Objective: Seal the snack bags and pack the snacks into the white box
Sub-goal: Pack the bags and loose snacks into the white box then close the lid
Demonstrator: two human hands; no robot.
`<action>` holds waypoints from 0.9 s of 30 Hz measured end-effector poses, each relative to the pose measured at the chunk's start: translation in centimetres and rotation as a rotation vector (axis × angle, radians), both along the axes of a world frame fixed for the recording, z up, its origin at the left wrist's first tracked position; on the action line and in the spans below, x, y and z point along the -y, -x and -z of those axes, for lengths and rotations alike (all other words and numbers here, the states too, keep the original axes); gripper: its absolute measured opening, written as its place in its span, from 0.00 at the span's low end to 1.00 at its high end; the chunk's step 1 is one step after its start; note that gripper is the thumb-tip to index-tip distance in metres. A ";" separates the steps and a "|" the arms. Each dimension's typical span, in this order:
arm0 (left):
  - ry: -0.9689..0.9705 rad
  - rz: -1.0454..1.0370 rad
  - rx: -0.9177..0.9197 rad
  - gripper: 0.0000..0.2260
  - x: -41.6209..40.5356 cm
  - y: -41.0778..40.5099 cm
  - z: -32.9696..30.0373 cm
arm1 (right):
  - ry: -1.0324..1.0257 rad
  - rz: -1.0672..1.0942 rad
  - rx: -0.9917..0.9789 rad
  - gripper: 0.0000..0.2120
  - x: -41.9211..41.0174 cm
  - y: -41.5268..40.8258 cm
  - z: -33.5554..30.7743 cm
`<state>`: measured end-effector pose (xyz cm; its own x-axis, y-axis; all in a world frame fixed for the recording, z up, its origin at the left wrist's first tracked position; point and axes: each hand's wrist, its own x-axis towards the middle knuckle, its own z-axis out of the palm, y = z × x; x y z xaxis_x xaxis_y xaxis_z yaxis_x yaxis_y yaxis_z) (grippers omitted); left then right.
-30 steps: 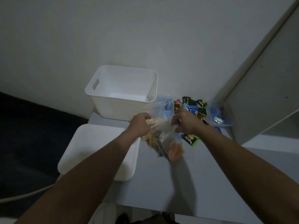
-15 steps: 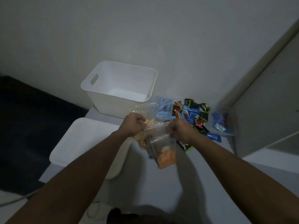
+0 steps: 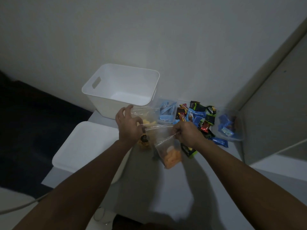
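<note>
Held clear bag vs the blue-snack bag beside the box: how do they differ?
The held bag hangs off the table, pinched by the right hand and the left hand; the blue-snack bag lies flat, untouched. The held bag contains orange pieces, the other blue wrappers. Both are clear plastic.

yellow snack bag half behind the left hand; wrapper print too blurred to read
</note>
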<state>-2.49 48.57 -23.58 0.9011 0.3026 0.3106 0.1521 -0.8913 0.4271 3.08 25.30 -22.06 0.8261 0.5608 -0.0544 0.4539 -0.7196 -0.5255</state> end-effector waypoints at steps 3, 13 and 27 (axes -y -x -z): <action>0.242 0.038 0.039 0.05 0.0 -0.1 0.3 | -0.012 0.001 -0.020 0.07 -0.2 -0.2 0.2; 0.253 0.132 0.043 0.00 -0.1 0.0 0.1 | -0.085 0.020 -0.023 0.10 -0.7 -0.5 0.2; 0.208 0.325 -0.077 0.16 -0.1 -0.1 -0.1 | -0.085 0.134 -0.015 0.12 -1.4 -0.1 0.0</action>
